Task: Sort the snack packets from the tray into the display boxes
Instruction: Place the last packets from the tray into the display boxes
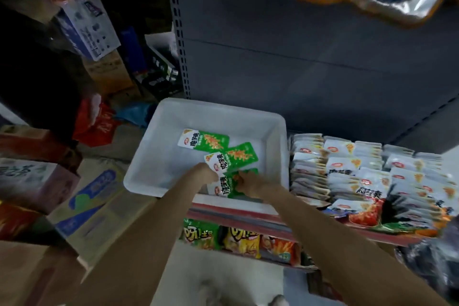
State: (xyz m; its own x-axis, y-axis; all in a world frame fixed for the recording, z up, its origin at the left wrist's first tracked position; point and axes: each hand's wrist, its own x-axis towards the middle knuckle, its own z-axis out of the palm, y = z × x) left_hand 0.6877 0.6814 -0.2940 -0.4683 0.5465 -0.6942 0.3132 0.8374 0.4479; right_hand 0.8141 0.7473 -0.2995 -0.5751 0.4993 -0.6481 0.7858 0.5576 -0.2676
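Three green snack packets lie in the white plastic tray (154, 156): far packet (202, 141) at the tray's middle, middle packet (231, 159), near packet (229, 185) at the tray's near rim. Left hand (205, 172) pinches the middle packet's white end; right hand (250, 182) grips the near packet's green half. Likely light, limp, slick film, so pinch a flat sealed edge. Display boxes of white packets (347, 169) sit just right of the tray.
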